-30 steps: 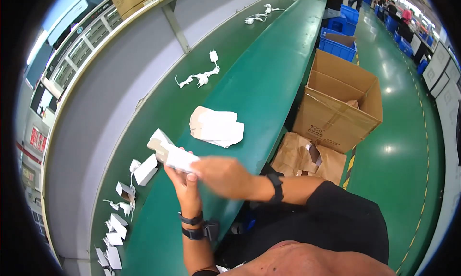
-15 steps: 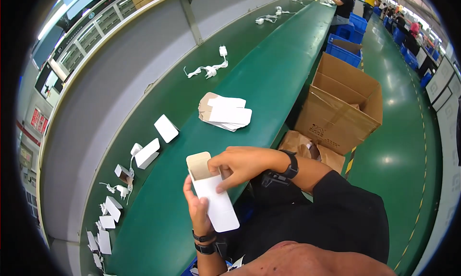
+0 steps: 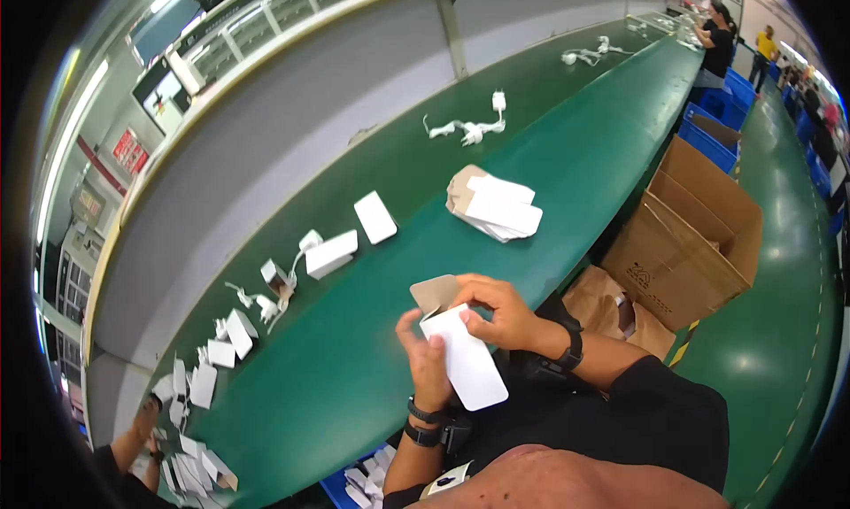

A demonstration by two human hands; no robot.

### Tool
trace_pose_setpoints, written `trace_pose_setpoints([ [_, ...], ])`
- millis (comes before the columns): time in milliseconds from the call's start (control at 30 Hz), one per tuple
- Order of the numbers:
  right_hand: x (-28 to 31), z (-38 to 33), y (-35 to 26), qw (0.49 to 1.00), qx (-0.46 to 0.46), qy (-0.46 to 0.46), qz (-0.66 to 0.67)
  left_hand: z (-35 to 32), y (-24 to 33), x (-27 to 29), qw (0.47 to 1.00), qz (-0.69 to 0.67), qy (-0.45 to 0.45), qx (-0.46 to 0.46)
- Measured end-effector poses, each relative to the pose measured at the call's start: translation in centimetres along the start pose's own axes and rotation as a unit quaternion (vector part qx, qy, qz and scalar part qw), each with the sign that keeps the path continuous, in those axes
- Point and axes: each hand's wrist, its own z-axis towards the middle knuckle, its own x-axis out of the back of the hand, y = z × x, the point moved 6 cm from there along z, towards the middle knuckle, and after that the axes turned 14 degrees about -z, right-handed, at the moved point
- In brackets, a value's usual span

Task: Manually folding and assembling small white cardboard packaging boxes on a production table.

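A small white carton (image 3: 471, 360) with its brown-lined top flap up is in front of me, tilted. My left hand (image 3: 428, 366) grips its left side, the thumb on the white front face. At the upper right edge, my right hand (image 3: 506, 316) has closed its thumb and fingers on the carton near its mouth. Some right-hand fingertips are hidden behind the flap. Beyond my hands, a stack of flattened white cartons (image 3: 500, 210) lies on the green belt. White chargers with cables (image 3: 469, 133) rest on the ledge past it.
Small white boxes (image 3: 331, 254) and chargers stand along the left ledge. Another person's hands (image 3: 140, 428) reach in at lower left, by more boxes. A large cardboard box (image 3: 682, 235) stands right of the belt. Below the belt's near edge is a blue bin (image 3: 336, 487) holding white pieces.
My view has swung left, bringing another person's hands into sight. My right hand has shifted from the carton's opening to its upper right edge. My left hand keeps its hold.
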Motion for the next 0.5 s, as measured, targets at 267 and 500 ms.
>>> trace_pose_setpoints([
  [267,1.4,2.3,-0.2,0.988,0.0,0.035,0.149,1.5,2.3,-1.9,0.999,0.001,-0.028,0.018],
  [500,1.6,2.0,2.0,0.973,-0.044,0.029,0.224,2.2,1.5,-2.8,0.992,0.08,-0.09,-0.026],
])
